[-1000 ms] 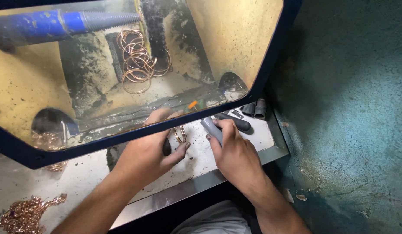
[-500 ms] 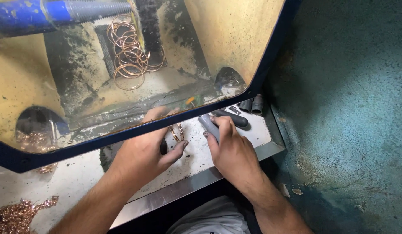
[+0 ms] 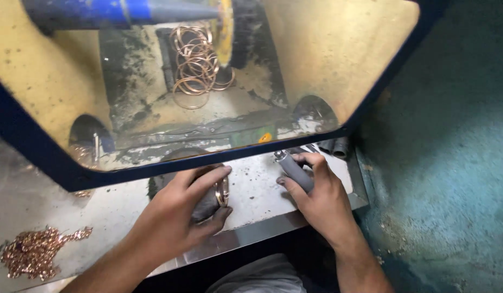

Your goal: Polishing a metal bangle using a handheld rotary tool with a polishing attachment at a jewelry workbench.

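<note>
The left hand (image 3: 178, 217) is curled round a dark rounded block (image 3: 205, 205), with the fingers wrapped over the top and the thumb tucked under. A few thin coppery rings (image 3: 223, 191) are pinched against its end by the fingertips. The right hand (image 3: 319, 198) is closed tight on a smooth grey cylinder-shaped tool (image 3: 294, 171), angled up to the left, with a small metal tip showing past the knuckles.

Both are held just above a scuffed, speckled metal tray (image 3: 257, 190), right in front of the blue-framed window (image 3: 208, 157) of a grimy yellow cabinet. More copper rings (image 3: 197, 62) are hung in a bunch inside it. A pile of copper chain (image 3: 32, 252) is left at the far left of the tray. A small orange tag (image 3: 265, 138) is seen behind the glass.
</note>
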